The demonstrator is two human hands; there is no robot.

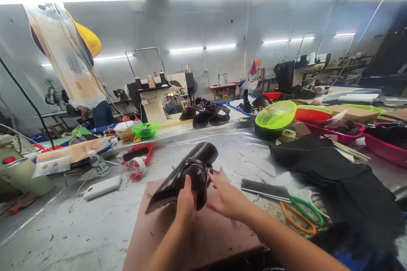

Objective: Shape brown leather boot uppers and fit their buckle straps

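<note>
A glossy dark brown leather boot upper [199, 154], with a strap across it, is held tilted over a pinkish-brown board [140, 237] on the worktable. My left hand [186, 203] grips its near part, thumb lying on top and the other fingers hidden behind the leather. At its right edge, my right hand [225, 197] has its fingers bent around the side near the strap; their tips are slightly blurred. To the right lie scissors [300, 216] with one orange and one green handle, their blades under a black sleeve.
Black material [337, 186] covers the table's right side. At left are a white power bank [102, 187], a plastic bottle [98, 164] and a red tray [149, 154] holding a phone. More leather pieces [206, 115], a green basket [276, 115] and a sewing machine [155, 101] stand behind.
</note>
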